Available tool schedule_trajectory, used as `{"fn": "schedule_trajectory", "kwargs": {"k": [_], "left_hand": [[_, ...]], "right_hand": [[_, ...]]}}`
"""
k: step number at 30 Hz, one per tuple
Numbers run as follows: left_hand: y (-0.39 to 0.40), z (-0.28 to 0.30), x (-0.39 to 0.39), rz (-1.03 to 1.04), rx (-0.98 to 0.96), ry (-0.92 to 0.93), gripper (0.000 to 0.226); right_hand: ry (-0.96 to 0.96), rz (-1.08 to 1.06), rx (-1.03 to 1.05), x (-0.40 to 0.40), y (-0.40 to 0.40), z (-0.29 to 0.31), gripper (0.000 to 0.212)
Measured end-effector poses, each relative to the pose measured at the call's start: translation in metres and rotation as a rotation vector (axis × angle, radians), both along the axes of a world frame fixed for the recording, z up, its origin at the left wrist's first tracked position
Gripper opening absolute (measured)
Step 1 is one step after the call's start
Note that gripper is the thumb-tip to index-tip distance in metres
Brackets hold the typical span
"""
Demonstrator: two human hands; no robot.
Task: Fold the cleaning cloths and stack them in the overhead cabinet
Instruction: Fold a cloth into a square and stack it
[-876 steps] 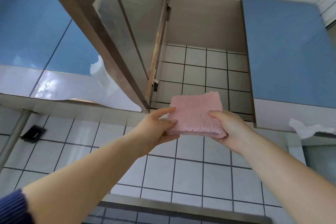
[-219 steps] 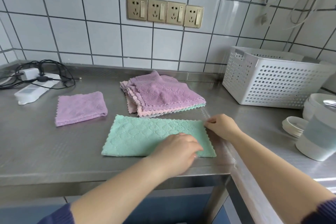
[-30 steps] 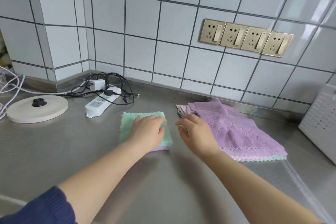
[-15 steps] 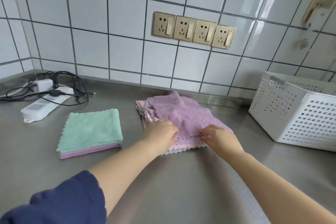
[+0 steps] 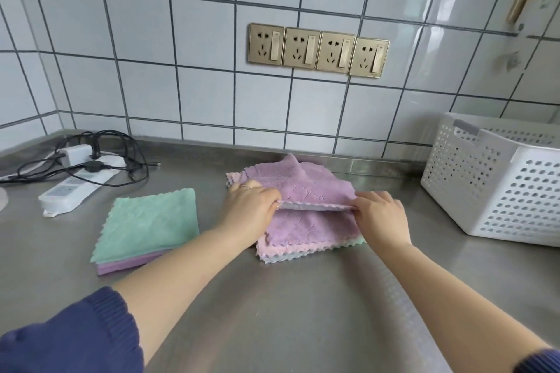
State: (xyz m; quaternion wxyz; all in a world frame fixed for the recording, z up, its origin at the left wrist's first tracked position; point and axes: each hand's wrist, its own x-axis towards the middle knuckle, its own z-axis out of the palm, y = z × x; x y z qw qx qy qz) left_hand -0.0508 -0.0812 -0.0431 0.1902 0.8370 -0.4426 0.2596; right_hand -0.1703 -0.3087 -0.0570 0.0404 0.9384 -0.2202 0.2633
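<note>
A pile of unfolded cloths [image 5: 306,239] lies on the steel counter [image 5: 272,312], purple on top, with pink and green edges showing below. My left hand [image 5: 251,206] and my right hand [image 5: 380,215] each pinch the near edge of the top purple cloth [image 5: 303,185] and hold it lifted off the pile. To the left lies a folded green cloth [image 5: 148,221] on top of a folded purple cloth [image 5: 127,265]. The overhead cabinet is out of view.
A white perforated basket [image 5: 497,185] stands at the right. A white power strip [image 5: 72,188] with tangled black cables [image 5: 100,154] lies at the back left. Four brass wall sockets [image 5: 318,50] sit on the tiled wall.
Both hands have left the folded green cloth and moved right to the pile. They have now pinched the top purple cloth's near edge and lifted it.
</note>
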Motion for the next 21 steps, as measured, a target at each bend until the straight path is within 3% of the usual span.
{"fn": "schedule_trajectory", "kwargs": {"k": [3, 6, 14, 21], "left_hand": [[0.004, 0.014, 0.001, -0.011, -0.07, 0.085, 0.019], [0.014, 0.034, -0.007, -0.036, -0.147, 0.251, 0.024], [0.063, 0.043, -0.051, -0.158, -0.156, 0.345, 0.015], [0.112, 0.013, -0.087, -0.221, -0.104, 0.583, 0.01]], "right_hand": [[-0.202, 0.052, 0.069, -0.004, 0.005, 0.023, 0.008], [-0.304, 0.108, 0.147, -0.018, 0.017, 0.051, 0.015], [-0.1, 0.186, 0.284, -0.083, 0.049, 0.056, 0.016], [0.112, 0.262, 0.353, -0.139, 0.094, 0.04, 0.014]]}}
